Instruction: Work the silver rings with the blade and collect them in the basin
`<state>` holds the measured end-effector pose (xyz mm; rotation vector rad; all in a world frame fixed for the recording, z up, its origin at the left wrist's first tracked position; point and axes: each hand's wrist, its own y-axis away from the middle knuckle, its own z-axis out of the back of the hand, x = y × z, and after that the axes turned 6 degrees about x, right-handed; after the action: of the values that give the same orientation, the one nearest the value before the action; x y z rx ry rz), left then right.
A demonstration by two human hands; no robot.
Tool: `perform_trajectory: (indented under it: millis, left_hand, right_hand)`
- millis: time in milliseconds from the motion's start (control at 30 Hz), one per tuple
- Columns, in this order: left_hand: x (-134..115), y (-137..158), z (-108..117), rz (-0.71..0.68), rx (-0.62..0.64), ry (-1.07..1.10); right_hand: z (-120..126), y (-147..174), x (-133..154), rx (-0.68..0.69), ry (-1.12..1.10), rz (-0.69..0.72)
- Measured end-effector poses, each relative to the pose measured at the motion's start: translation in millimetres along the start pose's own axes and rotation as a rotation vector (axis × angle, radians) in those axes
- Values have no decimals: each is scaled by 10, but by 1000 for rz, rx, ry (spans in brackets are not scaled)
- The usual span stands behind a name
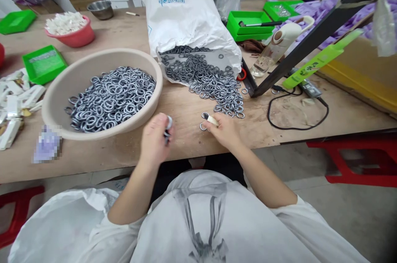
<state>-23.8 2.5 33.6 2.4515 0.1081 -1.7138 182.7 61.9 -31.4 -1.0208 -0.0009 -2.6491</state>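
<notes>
My left hand (155,137) is closed around a few grey rings (168,130), just right of the beige basin. In my right hand (226,128) is a small cream-coloured piece with a dark tip (212,120); its exact kind I cannot make out. The dark tip is at a loose grey ring (204,115) on the table, and another ring (202,126) lies just below. Grey rings (217,89) spill from the mouth of a white woven sack (186,10). The wide beige basin (149,110) holds a heap of similar rings (114,97).
A black metal bar (288,56) slants up at the right, near a bottle (276,46) and a looped black cable (294,128). Green trays (248,23) and a red bowl of white pieces (74,37) stand farther back. White parts (14,106) lie at the left.
</notes>
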Motion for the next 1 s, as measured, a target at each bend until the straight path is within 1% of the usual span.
perform_trajectory:
  millis: [67,100,133,167,200,233,267,300,333,400,433,467,500,533,567,633,733,800,933,1000]
  left_hand:
    - [-222,-163,237,-247,-168,-251]
    - [-329,-249,363,-361,-263,-441]
    - [-429,-328,485,-434,-356,-678]
    - [-517,-393,595,-446,-423,-959]
    - [-589,-441,685,-399,-428,-1195]
    - [-643,-467,749,-347,-404,-1367]
    - [-675,-472,781,-315,-377,-1474]
    - [-680,-457,780,-324,-354,-1506]
    - [-658,-424,744,-379,-347,-1478]
    - [-524,-322,581,-534,-323,-1298]
    - [-418,-262,466,-571,-260,-1168]
    - [-292,-201,340,-558,-149,-1028]
    - [-155,-145,211,-484,-18,-889]
    - [-14,-97,86,-373,108,-761]
    - [120,-60,-26,-276,182,-634]
    - [337,-18,-197,-135,234,-408]
    - [489,-8,-308,-46,198,-215]
    - [501,-6,-314,-7,195,-145]
    - [479,15,-294,83,275,-6]
    - [476,26,-299,137,276,81]
  right_hand:
    - [-62,46,23,109,172,21]
    - [-98,67,44,152,238,18]
    - [-131,82,62,184,288,8]
    - [-156,89,75,207,321,-5]
    - [-172,88,78,219,331,-15]
    - [-178,79,74,219,314,-19]
    - [-173,64,65,210,263,-17]
    - [-159,46,55,193,173,-15]
    - [-139,29,51,177,42,-14]
    - [-89,7,79,151,-305,-20]
    - [-67,7,116,141,-486,-27]
    - [-51,13,168,128,-649,-35]
    - [-42,26,230,114,-782,-43]
    - [-44,45,297,103,-881,-49]
    - [-55,68,362,92,-952,-54]
    - [-100,124,465,69,-1025,-49]
    - [-169,204,517,27,-1034,-31]
    - [-177,219,496,35,-1010,-23]
    - [-84,153,410,132,-910,66]
    - [-14,129,368,105,-805,84]
